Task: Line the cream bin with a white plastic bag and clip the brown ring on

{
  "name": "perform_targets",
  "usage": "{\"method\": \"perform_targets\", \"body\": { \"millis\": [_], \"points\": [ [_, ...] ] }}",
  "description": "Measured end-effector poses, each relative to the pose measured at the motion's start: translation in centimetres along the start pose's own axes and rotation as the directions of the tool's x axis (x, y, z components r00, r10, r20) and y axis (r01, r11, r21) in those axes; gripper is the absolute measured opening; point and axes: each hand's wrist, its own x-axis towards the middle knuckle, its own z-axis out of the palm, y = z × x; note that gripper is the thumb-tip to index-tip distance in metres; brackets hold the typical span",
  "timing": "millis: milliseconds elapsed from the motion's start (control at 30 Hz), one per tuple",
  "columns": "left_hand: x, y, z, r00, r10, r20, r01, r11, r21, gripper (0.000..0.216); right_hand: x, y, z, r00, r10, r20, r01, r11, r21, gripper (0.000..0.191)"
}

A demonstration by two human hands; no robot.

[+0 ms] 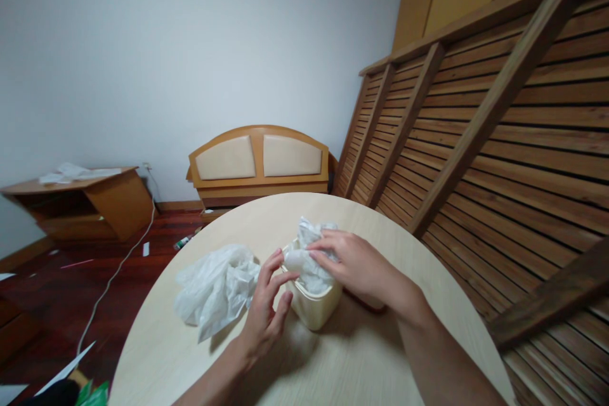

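Nearest, the left hand (267, 307) is at the near-left side of a cream container (318, 312), its fingers parted and loosely curled, the fingertips at the rim and the thumb clear; it grips nothing firmly. The right hand (352, 260) is bent over the container's mouth, fingers and thumb on crumpled white plastic (314, 276); whether it pinches or presses cannot be told. The container is upright on the round table (371, 368), the plastic filling its opening and rising above the back rim. The step in hand is judged to be handling this plastic at the mouth. The next move appears to call for a steadying touch on the rim and light, careful fingers, as the film looks thin.

Left of the container, a loose white bag (216, 285) lies rumpled on the table. Beyond stand a padded headboard (258, 155) and, rightward, a leaning slatted wooden panel (457, 158).
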Motion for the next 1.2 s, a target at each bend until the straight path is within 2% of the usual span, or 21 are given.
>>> {"method": "perform_targets", "body": {
  "millis": [100,200,300,367,433,467,567,633,700,733,833,900,967,1033,1100,1200],
  "points": [
    [0.1,0.0,0.1,1.000,0.010,-0.010,-0.010,1.000,0.001,0.028,-0.1,1.1,-1.4,0.975,-0.002,-0.222,0.036,0.988,0.148,0.020],
    [0.2,0.0,0.0,0.999,0.024,-0.036,-0.025,0.999,-0.027,0.031,-0.4,1.5,-2.1,0.910,0.053,-0.410,0.078,0.952,0.296,0.025],
    [0.4,0.4,-0.3,0.996,-0.011,-0.091,0.007,0.999,-0.041,0.037,-0.9,1.1,-2.3,0.888,0.073,-0.455,0.165,0.872,0.461,0.048],
    [1.0,1.1,-0.7,0.989,-0.048,-0.137,0.042,0.998,-0.044,0.041,-1.2,0.4,-2.5,0.913,0.054,-0.405,0.182,0.833,0.522,0.066],
    [2.0,2.2,-1.0,0.984,-0.074,-0.165,0.061,0.995,-0.080,0.048,-1.6,-0.3,-2.7,0.950,0.012,-0.311,0.161,0.835,0.525,0.077],
    [2.6,2.9,-1.2,0.984,-0.083,-0.157,0.065,0.991,-0.113,0.054,-1.8,-0.6,-2.8,0.965,-0.017,-0.262,0.155,0.843,0.515,0.077],
    [4.9,4.9,-1.7,0.985,-0.170,-0.032,0.164,0.977,-0.136,0.066,-2.2,-1.0,-3.2,0.979,-0.104,-0.175,0.179,0.847,0.501,0.070],
    [6.3,6.0,-2.0,0.982,-0.174,0.080,0.186,0.963,-0.195,0.058,-2.6,-0.9,-3.4,0.978,-0.126,-0.169,0.197,0.832,0.518,0.066],
    [7.3,6.9,-2.5,0.975,-0.138,0.173,0.173,0.963,-0.208,0.033,-3.0,-0.6,-3.9,0.982,-0.098,-0.161,0.172,0.814,0.554,0.064],
    [7.5,7.3,-2.8,0.977,-0.111,0.183,0.146,0.971,-0.187,0.021,-3.3,-0.4,-4.2,0.987,-0.065,-0.149,0.140,0.804,0.578,0.065],
    [7.3,8.0,-3.9,1.000,-0.006,0.021,0.008,0.992,-0.124,0.012,-4.3,0.5,-5.5,0.995,0.038,-0.097,0.035,0.757,0.652,0.083],
    [6.6,8.3,-4.6,0.995,0.073,-0.070,-0.080,0.992,-0.100,0.014,-4.9,1.3,-6.6,0.996,0.053,-0.078,0.012,0.747,0.665,0.081],
    [5.9,8.5,-5.2,0.989,0.137,-0.057,-0.142,0.987,-0.080,0.020,-5.4,2.1,-7.7,0.998,0.028,-0.058,0.014,0.783,0.622,0.066],
    [5.3,8.7,-5.7,0.985,0.171,0.010,-0.171,0.984,-0.050,0.025,-5.6,2.6,-8.4,1.000,0.010,0.000,-0.008,0.830,0.558,0.073],
    [5.0,8.9,-5.9,0.983,0.183,0.029,-0.183,0.983,0.003,0.026,-5.5,2.8,-8.6,0.997,0.034,0.075,-0.068,0.856,0.512,0.074],
    [5.5,9.1,-5.8,0.987,0.144,-0.077,-0.140,0.989,0.056,0.019,-5.3,2.7,-8.4,0.987,0.100,0.127,-0.146,0.890,0.432,0.052]
  ]
}}
